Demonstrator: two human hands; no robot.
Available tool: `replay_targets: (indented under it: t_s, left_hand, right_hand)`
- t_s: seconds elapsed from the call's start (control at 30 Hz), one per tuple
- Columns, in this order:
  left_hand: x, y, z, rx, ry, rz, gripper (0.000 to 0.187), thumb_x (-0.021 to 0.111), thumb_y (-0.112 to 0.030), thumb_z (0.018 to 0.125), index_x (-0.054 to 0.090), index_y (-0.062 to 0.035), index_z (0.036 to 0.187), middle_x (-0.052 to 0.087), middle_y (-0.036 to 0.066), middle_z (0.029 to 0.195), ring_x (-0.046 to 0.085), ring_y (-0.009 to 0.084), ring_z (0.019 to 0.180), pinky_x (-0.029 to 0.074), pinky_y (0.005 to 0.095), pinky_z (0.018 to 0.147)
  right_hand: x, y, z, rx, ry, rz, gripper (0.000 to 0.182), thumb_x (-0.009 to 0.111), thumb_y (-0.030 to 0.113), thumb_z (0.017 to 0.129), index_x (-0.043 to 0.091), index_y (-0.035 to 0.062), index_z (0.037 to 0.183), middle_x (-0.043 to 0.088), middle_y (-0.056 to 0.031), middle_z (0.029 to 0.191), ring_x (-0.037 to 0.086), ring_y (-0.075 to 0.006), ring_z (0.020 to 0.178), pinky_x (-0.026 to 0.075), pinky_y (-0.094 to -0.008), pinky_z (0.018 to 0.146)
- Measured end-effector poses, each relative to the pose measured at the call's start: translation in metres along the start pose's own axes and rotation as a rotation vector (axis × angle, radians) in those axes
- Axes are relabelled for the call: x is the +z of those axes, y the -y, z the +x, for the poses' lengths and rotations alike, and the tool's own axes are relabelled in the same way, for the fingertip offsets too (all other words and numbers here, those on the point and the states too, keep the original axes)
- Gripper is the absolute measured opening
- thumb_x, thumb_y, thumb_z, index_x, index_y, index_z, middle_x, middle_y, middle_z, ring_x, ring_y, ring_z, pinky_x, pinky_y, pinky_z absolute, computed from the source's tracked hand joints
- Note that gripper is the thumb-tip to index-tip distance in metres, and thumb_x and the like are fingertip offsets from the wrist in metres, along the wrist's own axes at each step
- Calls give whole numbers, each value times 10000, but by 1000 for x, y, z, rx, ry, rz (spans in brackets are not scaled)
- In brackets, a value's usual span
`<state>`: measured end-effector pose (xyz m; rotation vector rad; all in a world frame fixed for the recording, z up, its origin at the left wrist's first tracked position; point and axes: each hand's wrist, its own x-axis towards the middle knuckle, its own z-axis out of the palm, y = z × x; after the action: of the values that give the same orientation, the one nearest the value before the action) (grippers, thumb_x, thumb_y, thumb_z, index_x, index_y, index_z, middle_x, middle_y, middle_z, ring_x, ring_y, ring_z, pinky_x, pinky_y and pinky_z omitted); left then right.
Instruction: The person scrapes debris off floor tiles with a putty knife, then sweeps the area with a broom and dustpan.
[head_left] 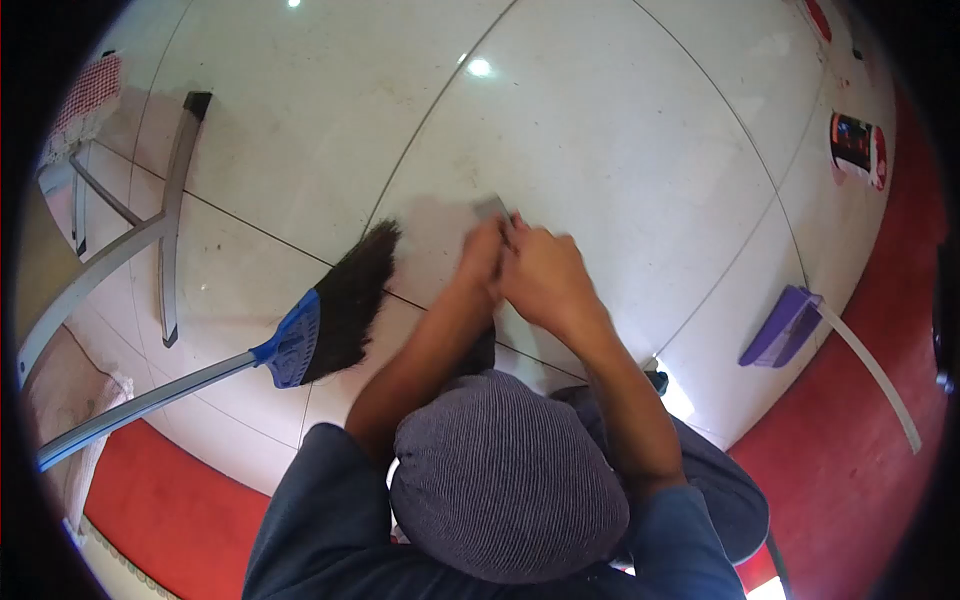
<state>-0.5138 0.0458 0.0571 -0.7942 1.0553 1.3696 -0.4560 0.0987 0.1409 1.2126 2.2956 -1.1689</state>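
My left hand (483,250) and my right hand (547,272) meet close together above the tiled floor (580,130), both with fingers closed. A small flat grey piece (490,207) sticks out past their fingertips; its kind cannot be made out, and its lower part is hidden by the fingers. The left hand is a little blurred. To the left of my forearms lies a broom with a blue head (293,345), dark bristles (352,310) and a long blue-grey handle (150,402). Grey ribbed knit fabric (510,475) fills the view below my arms.
Grey metal furniture legs (170,240) stand at the left. On the right are a purple dustpan (782,325) with a pale handle (880,385) and a red and black container (857,148). Red surfaces (190,515) border the tiles on both sides.
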Motion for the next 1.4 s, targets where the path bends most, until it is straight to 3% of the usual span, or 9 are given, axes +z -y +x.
replay_targets:
  t_s: [0.17,0.3,0.33,0.43,0.83,0.97,1.07,1.17,1.4]
  left_hand:
    - [0,-21,17,44,175,22,237,374,-193,978,518,-31,881,557,44,745,546,157,683,494,277,683]
    - [5,-6,0,-5,32,195,232,374,-195,980,487,-55,832,552,60,735,536,164,689,477,295,676]
    - [11,4,-2,-83,2,-66,244,372,-199,982,486,-54,822,550,71,734,540,177,703,477,305,675]
    - [6,-1,23,-6,193,-75,219,373,-183,974,482,-44,844,546,79,749,541,186,704,480,312,682]
    - [11,-25,18,99,168,14,158,419,-151,932,491,-46,838,542,62,750,541,158,713,482,276,656]
    - [-7,5,3,28,-60,-50,189,413,-173,955,504,-47,846,547,54,751,544,162,733,490,292,705]
    - [-8,-30,30,87,136,-69,228,405,-203,973,485,-62,812,534,54,749,534,158,725,494,287,717]
    - [-5,-38,22,15,174,-120,236,391,-210,978,472,-73,803,518,50,742,526,162,713,495,309,710]
    - [2,-18,2,-104,126,-417,234,353,-211,1014,502,-33,1038,422,-16,689,405,80,570,445,245,559]
  right_hand:
    - [-3,16,21,179,48,1,304,470,120,861,640,-47,1051,630,-285,942,625,-442,832,505,-486,803]
    - [-11,4,6,-65,25,-115,293,480,131,861,650,-48,1018,637,-280,883,626,-445,807,508,-483,777]
    - [-12,8,12,-38,-1,-92,293,481,128,858,648,-47,1024,638,-279,886,627,-443,810,508,-480,783]
    - [-13,9,3,103,-7,-39,297,488,119,849,644,-40,1045,638,-279,907,628,-439,823,507,-473,800]
    - [-6,10,27,108,-49,-36,283,469,140,872,663,-7,1018,637,-270,894,619,-451,833,504,-483,791]
    - [1,0,1,-13,17,-99,292,459,146,875,658,-10,1021,636,-269,917,615,-454,848,503,-492,803]
    - [-7,27,40,134,54,-73,323,455,171,883,650,-12,1064,633,-271,971,624,-431,888,500,-489,830]
    - [7,21,23,-27,-52,30,321,460,142,887,646,-17,1095,635,-275,973,640,-407,888,511,-458,804]
    - [7,19,-13,-37,-154,19,302,540,142,860,638,-27,1091,621,-248,675,647,-388,644,512,-447,608]
